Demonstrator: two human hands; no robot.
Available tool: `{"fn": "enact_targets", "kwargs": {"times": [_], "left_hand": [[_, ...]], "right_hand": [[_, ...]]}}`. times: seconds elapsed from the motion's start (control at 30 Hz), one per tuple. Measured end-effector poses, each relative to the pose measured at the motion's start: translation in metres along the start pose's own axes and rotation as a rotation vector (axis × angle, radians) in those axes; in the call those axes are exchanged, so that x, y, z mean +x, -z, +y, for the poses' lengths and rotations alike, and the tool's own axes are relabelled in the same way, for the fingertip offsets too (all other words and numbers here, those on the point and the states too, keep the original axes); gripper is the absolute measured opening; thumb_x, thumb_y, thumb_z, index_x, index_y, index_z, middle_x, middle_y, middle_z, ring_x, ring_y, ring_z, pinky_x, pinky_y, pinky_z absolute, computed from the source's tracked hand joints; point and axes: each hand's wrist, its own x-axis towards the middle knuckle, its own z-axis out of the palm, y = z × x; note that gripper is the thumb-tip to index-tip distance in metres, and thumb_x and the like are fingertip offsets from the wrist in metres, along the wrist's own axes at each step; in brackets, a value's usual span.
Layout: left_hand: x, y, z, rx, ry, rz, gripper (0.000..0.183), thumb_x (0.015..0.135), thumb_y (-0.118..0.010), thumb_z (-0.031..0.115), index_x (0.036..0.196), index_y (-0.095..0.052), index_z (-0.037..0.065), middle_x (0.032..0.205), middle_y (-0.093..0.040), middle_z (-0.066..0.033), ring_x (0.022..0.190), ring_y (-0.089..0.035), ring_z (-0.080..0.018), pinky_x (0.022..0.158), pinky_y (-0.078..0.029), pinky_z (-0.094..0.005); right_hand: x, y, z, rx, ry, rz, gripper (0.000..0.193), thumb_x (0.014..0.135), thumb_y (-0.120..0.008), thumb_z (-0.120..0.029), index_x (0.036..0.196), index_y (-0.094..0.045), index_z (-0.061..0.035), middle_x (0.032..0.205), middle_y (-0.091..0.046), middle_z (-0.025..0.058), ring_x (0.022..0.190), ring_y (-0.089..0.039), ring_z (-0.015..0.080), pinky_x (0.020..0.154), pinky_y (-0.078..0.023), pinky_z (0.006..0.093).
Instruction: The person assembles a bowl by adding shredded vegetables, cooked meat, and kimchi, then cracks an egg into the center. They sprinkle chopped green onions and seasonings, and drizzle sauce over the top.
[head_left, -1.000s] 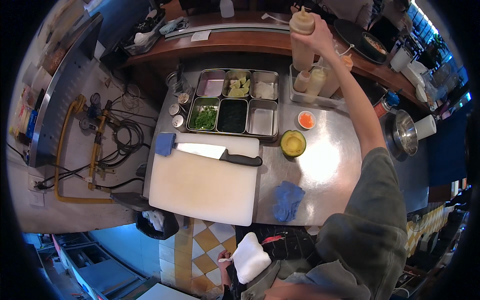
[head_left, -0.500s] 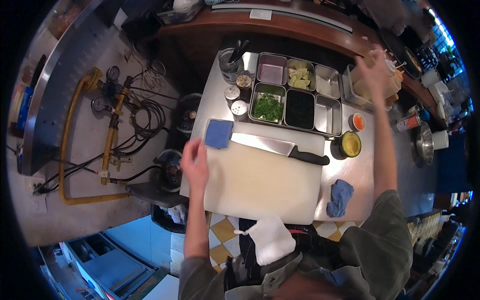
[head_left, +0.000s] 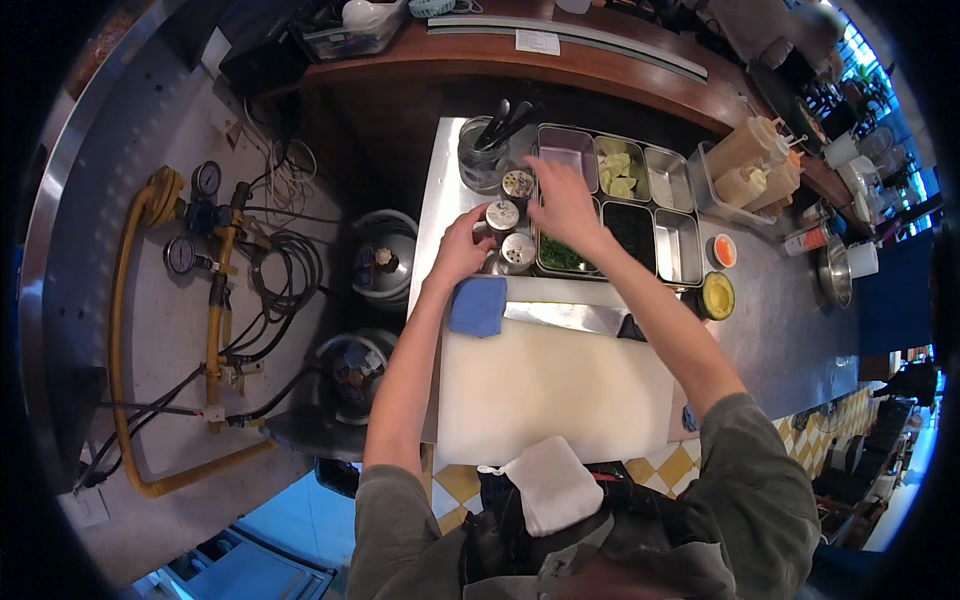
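My left hand (head_left: 462,247) is at the left side of a silver-lidded shaker (head_left: 502,215), thumb and fingers parted next to its body; whether they touch is unclear. Just right of the shakers, my right hand (head_left: 567,207) has its index finger and thumb spread either side of a shaker with a speckled lid (head_left: 518,184). A third shaker (head_left: 518,250) with a holed lid stands closest to me. My right forearm passes over a metal pan of chopped green herbs (head_left: 562,256) and partly hides the handle of the chef's knife (head_left: 575,316).
The knife lies along the far part of the white cutting board (head_left: 550,390), beside a folded blue cloth (head_left: 478,306). Behind are a jar of utensils (head_left: 484,160) and lime wedges (head_left: 620,178). Right stand half an avocado (head_left: 718,297), a small orange-filled cup (head_left: 724,251) and squeeze bottles (head_left: 745,150).
My right hand has come leftward from the squeeze bottles to the shakers. My left hand has moved forward from beside the board to the shakers. The view has shifted slightly.
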Motion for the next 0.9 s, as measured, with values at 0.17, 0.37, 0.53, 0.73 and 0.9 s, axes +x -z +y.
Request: {"fn": "enact_targets", "kwargs": {"times": [0.17, 0.37, 0.53, 0.73, 0.9], "left_hand": [[0.010, 0.003, -0.008, 0.050, -0.211, 0.031, 0.059, 0.075, -0.066, -0.003, 0.130, -0.048, 0.009, 0.117, -0.061, -0.0122, 0.086, -0.067, -0.0193, 0.069, -0.054, -0.0323], [0.011, 0.008, 0.008, 0.028, -0.050, -0.056, 0.059, 0.067, -0.072, 0.008, 0.122, -0.052, 0.007, 0.115, -0.060, -0.0150, 0.096, -0.062, -0.0296, 0.085, -0.049, -0.0349], [0.016, 0.005, -0.005, 0.129, -0.215, 0.010, 0.064, 0.063, -0.076, 0.013, 0.121, -0.051, 0.006, 0.110, -0.058, -0.0126, 0.094, -0.060, -0.0269, 0.084, -0.049, -0.0348], [0.021, 0.002, -0.008, 0.210, -0.214, 0.031, 0.067, 0.061, -0.076, 0.010, 0.123, -0.050, 0.006, 0.109, -0.058, -0.0124, 0.098, -0.060, -0.0272, 0.085, -0.048, -0.0350], [0.028, 0.010, -0.021, -0.043, -0.218, -0.130, 0.065, 0.063, -0.075, 0.009, 0.124, -0.051, 0.006, 0.116, -0.057, -0.0127, 0.100, -0.060, -0.0286, 0.087, -0.048, -0.0343]], "right_hand": [[-0.004, -0.012, -0.041, 0.115, -0.160, -0.138, 0.049, 0.064, -0.069, -0.025, 0.105, -0.063, 0.0003, 0.094, -0.064, 0.0207, 0.089, -0.062, 0.0365, 0.081, -0.049, 0.0421], [-0.002, -0.024, -0.038, -0.005, -0.133, -0.086, 0.040, 0.066, -0.071, -0.029, 0.086, -0.062, 0.0046, 0.082, -0.063, 0.0210, 0.077, -0.063, 0.0367, 0.075, -0.049, 0.0438], [-0.009, -0.028, -0.047, -0.200, -0.131, 0.013, 0.048, 0.069, -0.071, -0.046, 0.076, -0.062, 0.0004, 0.074, -0.063, 0.0169, 0.070, -0.062, 0.0328, 0.065, -0.046, 0.0425], [-0.008, -0.026, -0.048, -0.356, -0.181, 0.048, 0.048, 0.070, -0.069, -0.051, 0.074, -0.064, -0.0035, 0.071, -0.064, 0.0124, 0.071, -0.060, 0.0254, 0.070, -0.038, 0.0389], [-0.011, -0.028, -0.042, -0.253, -0.136, 0.076, 0.049, 0.069, -0.069, -0.052, 0.074, -0.064, -0.0030, 0.071, -0.064, 0.0137, 0.073, -0.059, 0.0275, 0.072, -0.038, 0.0396]]}}
